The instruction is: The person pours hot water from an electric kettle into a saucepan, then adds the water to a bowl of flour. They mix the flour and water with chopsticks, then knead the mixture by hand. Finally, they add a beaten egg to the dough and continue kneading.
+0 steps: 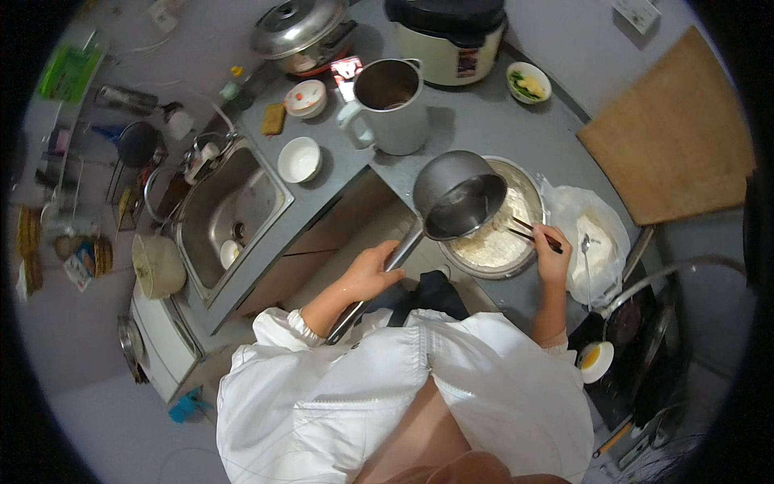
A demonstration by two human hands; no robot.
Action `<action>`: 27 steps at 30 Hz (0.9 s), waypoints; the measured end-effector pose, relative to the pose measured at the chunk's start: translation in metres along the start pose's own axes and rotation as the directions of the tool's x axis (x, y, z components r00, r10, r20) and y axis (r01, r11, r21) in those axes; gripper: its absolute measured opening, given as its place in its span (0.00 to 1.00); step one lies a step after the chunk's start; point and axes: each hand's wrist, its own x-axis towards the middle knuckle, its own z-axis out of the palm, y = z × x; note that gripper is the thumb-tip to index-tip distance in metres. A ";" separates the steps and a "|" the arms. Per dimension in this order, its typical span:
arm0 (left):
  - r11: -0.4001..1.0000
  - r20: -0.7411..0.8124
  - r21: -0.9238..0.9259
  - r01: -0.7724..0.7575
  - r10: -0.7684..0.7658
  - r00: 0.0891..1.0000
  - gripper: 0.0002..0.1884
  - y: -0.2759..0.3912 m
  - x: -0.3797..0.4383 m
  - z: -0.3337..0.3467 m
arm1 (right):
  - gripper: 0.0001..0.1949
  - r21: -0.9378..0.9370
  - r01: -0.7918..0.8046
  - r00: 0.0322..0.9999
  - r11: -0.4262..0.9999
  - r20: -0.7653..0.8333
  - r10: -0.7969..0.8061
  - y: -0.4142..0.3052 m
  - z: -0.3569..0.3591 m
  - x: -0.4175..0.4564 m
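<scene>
In my left hand (pixel 367 270) is the long handle of a metal saucepan (pixel 440 187), tilted over a metal mixing bowl (pixel 538 181) on the counter. Inside the bowl lies white flour (pixel 493 245), with damp, clumped patches near the pan's lip. Whether liquid is flowing from the pan I cannot tell. My right hand (pixel 550 245) grips a pair of dark chopsticks (pixel 525 233), their tips over the flour. Right of that hand sits an open plastic bag of flour (pixel 595 236), a metal spoon (pixel 586 263) lying in it.
A large metal pitcher (pixel 402 124) stands behind the bowl, near a rice cooker (pixel 447 51) and a small bowl of greens (pixel 528 83). The sink (pixel 214 248) is at left, beside a white bowl (pixel 300 160). A wooden board (pixel 677 133) leans at right, above the stove (pixel 617 387).
</scene>
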 end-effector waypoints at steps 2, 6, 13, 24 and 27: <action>1.000 0.013 0.000 -0.012 0.012 1.000 0.20 -0.001 -0.001 -0.002 | 0.06 0.021 -0.009 1.000 1.000 0.010 0.009 -0.001 0.002 0.000; 1.000 0.013 0.018 -0.005 0.005 1.000 0.20 -0.007 -0.004 -0.002 | 0.06 0.038 0.001 1.000 0.999 0.017 -0.002 0.008 0.000 0.002; 0.998 -0.022 0.023 -0.050 0.050 0.998 0.21 -0.011 -0.005 0.000 | 0.07 0.022 -0.061 0.998 0.998 -0.002 0.061 -0.002 0.003 0.002; 0.715 0.209 -0.691 0.108 0.055 0.976 0.19 -0.054 -0.019 -0.007 | 0.10 0.025 -0.138 0.989 0.990 -0.057 0.139 -0.012 0.007 -0.002; 0.647 0.204 -0.748 0.148 0.012 0.979 0.21 -0.061 -0.033 -0.021 | 0.10 0.043 -0.136 0.986 0.990 -0.095 0.140 -0.010 0.009 -0.003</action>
